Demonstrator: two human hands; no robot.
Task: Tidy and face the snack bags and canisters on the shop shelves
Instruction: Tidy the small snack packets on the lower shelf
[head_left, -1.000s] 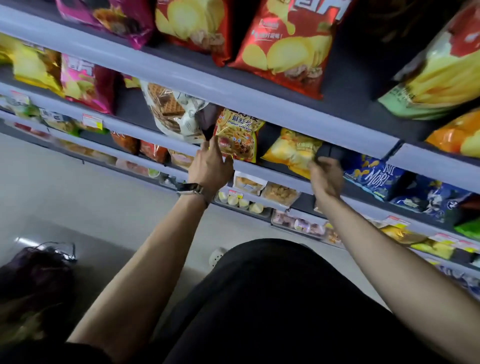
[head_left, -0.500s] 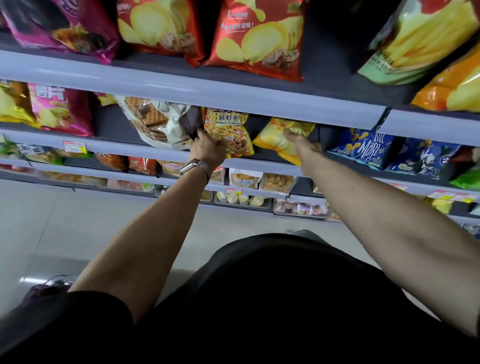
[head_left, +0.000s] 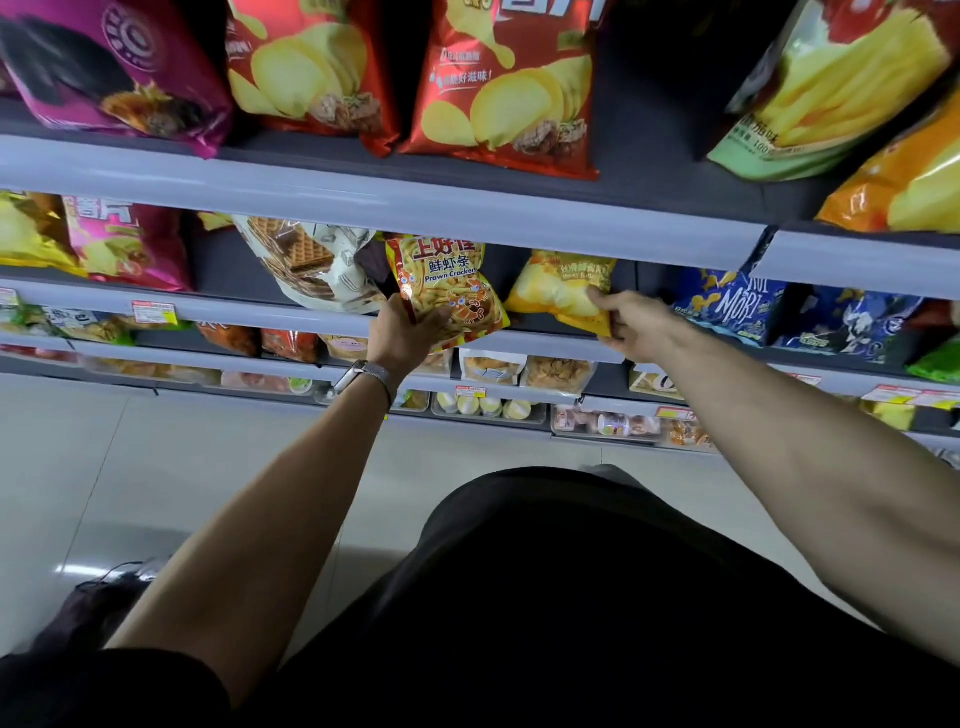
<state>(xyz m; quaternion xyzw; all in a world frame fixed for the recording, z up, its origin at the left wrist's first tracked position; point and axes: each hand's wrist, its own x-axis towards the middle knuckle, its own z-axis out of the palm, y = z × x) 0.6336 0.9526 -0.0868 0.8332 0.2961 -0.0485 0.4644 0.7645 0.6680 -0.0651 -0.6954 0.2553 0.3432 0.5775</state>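
Note:
An orange prawn cracker bag (head_left: 447, 283) stands on the second shelf (head_left: 550, 345), and my left hand (head_left: 408, 332) grips its lower left corner. Right beside it lies a yellow honey butter chip bag (head_left: 563, 291). My right hand (head_left: 631, 325) pinches that bag's lower right corner. A white wafer bag (head_left: 311, 265) leans just left of the cracker bag, touching it. Blue snack bags (head_left: 732, 306) sit to the right, with a dark gap between them and the yellow bag.
The top shelf (head_left: 415, 208) holds red chip bags (head_left: 509, 88), a magenta bag (head_left: 119, 73) and a green fries bag (head_left: 831, 88). Pink and yellow bags (head_left: 124, 244) sit at left. Lower shelves hold small snack packs (head_left: 556, 371). The floor (head_left: 156, 457) is pale tile.
My left hand slid from the cracker bag's upper left edge down to its bottom corner. My right hand closed on the yellow bag's corner. The view tilted upward.

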